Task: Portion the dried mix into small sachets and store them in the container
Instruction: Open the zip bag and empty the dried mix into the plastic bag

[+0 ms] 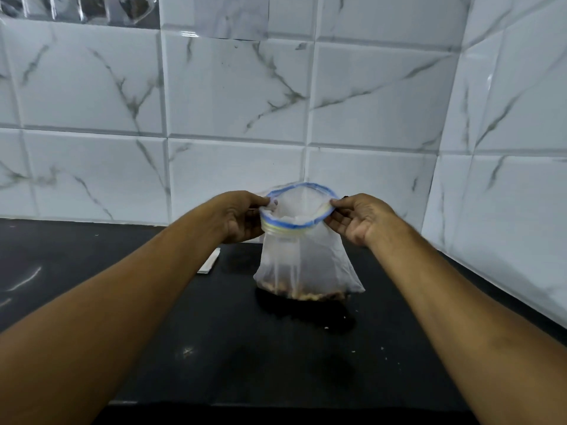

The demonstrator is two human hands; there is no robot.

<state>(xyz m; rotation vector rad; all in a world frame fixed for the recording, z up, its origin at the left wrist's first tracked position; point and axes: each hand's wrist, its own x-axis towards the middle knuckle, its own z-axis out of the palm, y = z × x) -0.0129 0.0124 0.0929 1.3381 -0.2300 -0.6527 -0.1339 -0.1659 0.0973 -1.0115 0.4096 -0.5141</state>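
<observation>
Head view: we pinch the zip bag (302,256) rim with left hand (242,217) and right hand (357,217), spreading its mouth for access; dried mix (302,292) sits at its base, mid-counter (122,302)

Both forearms are running off the bottom and side edges of the frame, elbows out of sight. The left hand (237,217) is covering part of a pale flat item (210,262) on the counter (153,317), too little showing to name it. The dried mix (302,293) is sitting blurred behind the cloudy plastic of the zip bag (302,259), pieces impossible to identify. Something shiny (79,9) is getting clipped by the top edge.
</observation>
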